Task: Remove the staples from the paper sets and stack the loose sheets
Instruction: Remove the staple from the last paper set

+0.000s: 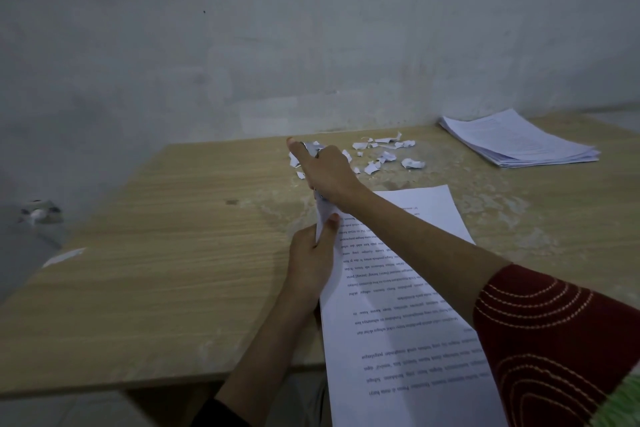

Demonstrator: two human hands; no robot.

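Note:
A printed paper set (398, 305) lies across the near edge of the wooden table (173, 253), its text upside down to me. My left hand (311, 263) pinches the set's far left corner between thumb and fingers. My right hand (325, 173) grips a metal tool (313, 149), its shiny tip showing past my fingers, and sits right at that same corner. The staple itself is hidden under my hands. A stack of loose sheets (519, 142) rests at the table's far right.
Several torn paper scraps (384, 152) are scattered at the back of the table near the grey wall. A scrap of white paper (64, 256) hangs at the table's left edge. A small crumpled object (40, 213) lies on the floor to the left.

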